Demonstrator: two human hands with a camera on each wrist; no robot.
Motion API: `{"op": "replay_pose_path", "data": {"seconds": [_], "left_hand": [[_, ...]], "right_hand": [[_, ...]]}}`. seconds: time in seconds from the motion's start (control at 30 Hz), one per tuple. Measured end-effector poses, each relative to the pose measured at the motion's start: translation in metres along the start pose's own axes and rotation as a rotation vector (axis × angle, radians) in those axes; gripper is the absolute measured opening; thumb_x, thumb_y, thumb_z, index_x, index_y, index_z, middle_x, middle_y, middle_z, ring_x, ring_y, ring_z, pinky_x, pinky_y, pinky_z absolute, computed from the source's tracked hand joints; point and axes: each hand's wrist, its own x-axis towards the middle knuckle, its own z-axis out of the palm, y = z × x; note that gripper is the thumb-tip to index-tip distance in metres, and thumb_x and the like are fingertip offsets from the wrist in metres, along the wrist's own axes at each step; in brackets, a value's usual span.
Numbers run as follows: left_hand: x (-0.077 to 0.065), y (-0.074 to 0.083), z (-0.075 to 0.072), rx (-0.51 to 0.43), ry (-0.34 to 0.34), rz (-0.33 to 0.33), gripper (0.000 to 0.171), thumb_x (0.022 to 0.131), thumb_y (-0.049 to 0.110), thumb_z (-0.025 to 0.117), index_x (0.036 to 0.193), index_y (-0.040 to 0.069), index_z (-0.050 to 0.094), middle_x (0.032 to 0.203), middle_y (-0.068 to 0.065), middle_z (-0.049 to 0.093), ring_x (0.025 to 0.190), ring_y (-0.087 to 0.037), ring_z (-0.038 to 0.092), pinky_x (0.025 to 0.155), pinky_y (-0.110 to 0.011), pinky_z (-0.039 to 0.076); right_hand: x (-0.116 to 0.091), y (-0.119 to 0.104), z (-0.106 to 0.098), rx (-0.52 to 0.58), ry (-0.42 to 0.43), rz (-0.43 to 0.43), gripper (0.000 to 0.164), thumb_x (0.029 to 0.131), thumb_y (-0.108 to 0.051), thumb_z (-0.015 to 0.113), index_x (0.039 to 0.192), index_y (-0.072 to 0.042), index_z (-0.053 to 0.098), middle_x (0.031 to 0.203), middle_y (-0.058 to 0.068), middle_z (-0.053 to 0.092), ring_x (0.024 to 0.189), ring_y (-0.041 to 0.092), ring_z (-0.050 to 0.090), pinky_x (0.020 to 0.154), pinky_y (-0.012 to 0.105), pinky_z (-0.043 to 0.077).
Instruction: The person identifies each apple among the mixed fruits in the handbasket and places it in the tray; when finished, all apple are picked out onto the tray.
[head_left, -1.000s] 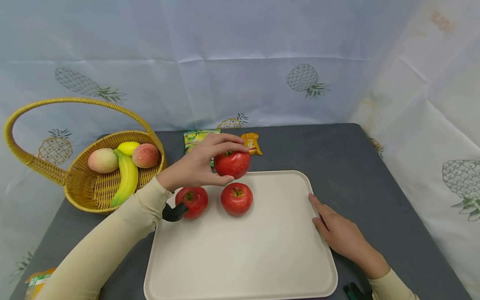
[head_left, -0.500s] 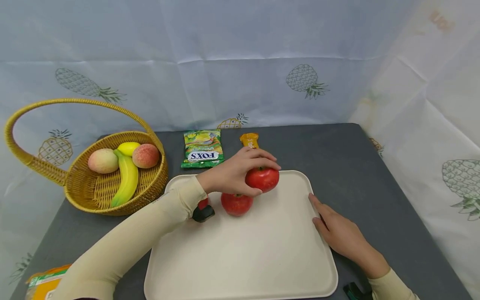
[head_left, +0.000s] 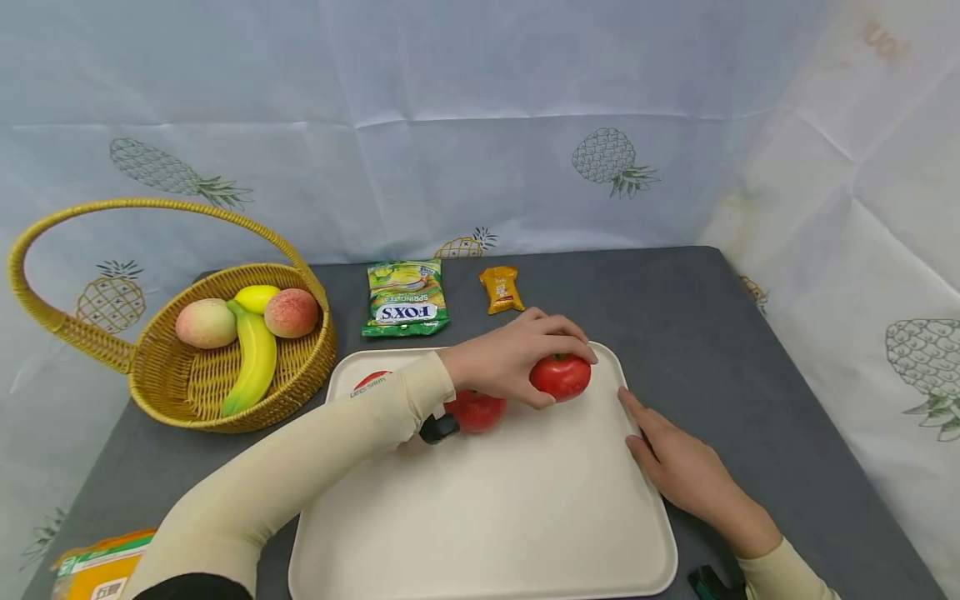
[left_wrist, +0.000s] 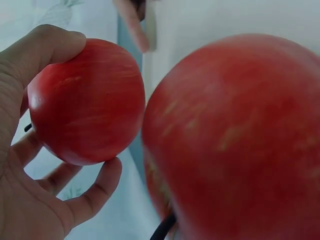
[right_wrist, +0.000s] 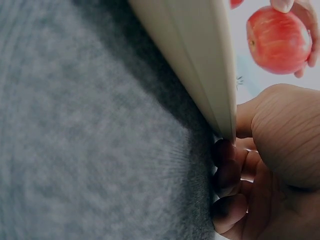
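Observation:
My left hand (head_left: pixel 521 358) grips a red apple (head_left: pixel 561 377) at the far right part of the cream tray (head_left: pixel 480 508). In the left wrist view, thumb and fingers wrap its sides; whether this apple (left_wrist: pixel 87 102) touches the tray I cannot tell. A second apple (head_left: pixel 476 411) sits on the tray beneath my left wrist, partly covered. Of a third apple (head_left: pixel 370 381), only a sliver shows behind the sleeve. My right hand (head_left: pixel 686 467) rests along the tray's right edge, and in the right wrist view its fingers touch the tray's outer wall (right_wrist: pixel 200 65).
A yellow wicker basket (head_left: pixel 191 404) with a tall handle stands at left, holding a banana (head_left: pixel 255 358), two peaches and a yellow fruit. Behind the tray lie a green Fox's packet (head_left: pixel 406 296) and a small orange packet (head_left: pixel 502 289). An orange-green bag (head_left: pixel 105 567) lies front left.
My left hand has carried the apple rightward and nearer, from above the tray's back edge to its right part. The left forearm now covers most of the leftmost apple. My right hand stays in place.

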Motion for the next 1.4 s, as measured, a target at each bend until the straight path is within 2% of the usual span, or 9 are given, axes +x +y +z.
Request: {"op": "replay_pose_path", "data": {"seconds": [0.33,0.47,0.8,1.13,1.27,1.4], "left_hand": [[0.014,0.005,0.021,0.063,-0.148,-0.07,0.058,0.085,0.025,0.08,0.139,0.026,0.059,0.14,0.005,0.049,0.126,-0.02,0.037,0.089,-0.021,0.046],[0.017,0.007,0.025,0.077,-0.182,-0.083,0.057,0.085,0.025,0.08,0.138,0.026,0.059,0.14,0.005,0.048,0.126,-0.019,0.037,0.088,-0.02,0.046],[0.019,0.007,0.032,0.169,-0.216,-0.085,0.056,0.086,0.026,0.079,0.138,0.029,0.059,0.141,0.007,0.047,0.122,-0.018,0.039,0.085,-0.019,0.046],[0.019,0.009,0.034,0.213,-0.201,-0.094,0.054,0.087,0.026,0.079,0.136,0.029,0.056,0.14,0.006,0.045,0.121,-0.018,0.039,0.086,-0.021,0.047],[0.018,0.012,0.034,0.234,-0.197,-0.106,0.058,0.086,0.026,0.079,0.138,0.028,0.055,0.142,0.005,0.044,0.125,-0.02,0.039,0.09,-0.025,0.048],[0.013,0.016,0.031,0.299,-0.22,-0.108,0.072,0.084,0.034,0.082,0.148,0.03,0.047,0.152,0.003,0.038,0.137,-0.022,0.035,0.102,-0.033,0.046]], "right_hand": [[-0.001,0.001,0.0,-0.002,0.002,0.005,0.071,0.1,-0.017,0.066,0.16,-0.007,0.03,0.148,0.023,0.048,0.116,0.034,0.064,0.071,0.044,0.056],[-0.003,0.001,0.0,0.006,0.004,0.001,0.071,0.1,-0.017,0.066,0.16,-0.007,0.03,0.148,0.023,0.048,0.118,0.035,0.063,0.073,0.046,0.057],[-0.002,0.002,0.0,0.004,-0.004,-0.001,0.07,0.101,-0.018,0.064,0.16,-0.008,0.029,0.149,0.024,0.047,0.115,0.034,0.064,0.07,0.043,0.056],[-0.001,0.003,-0.002,-0.005,-0.004,0.001,0.07,0.1,-0.017,0.065,0.16,-0.008,0.029,0.15,0.023,0.047,0.112,0.033,0.065,0.067,0.04,0.054],[-0.001,0.004,-0.002,-0.006,-0.006,0.0,0.071,0.101,-0.017,0.065,0.16,-0.008,0.029,0.151,0.024,0.045,0.116,0.034,0.064,0.07,0.043,0.055],[-0.001,0.004,-0.003,0.003,-0.009,0.004,0.07,0.1,-0.017,0.065,0.16,-0.008,0.029,0.151,0.024,0.045,0.118,0.036,0.063,0.072,0.046,0.056]]}}
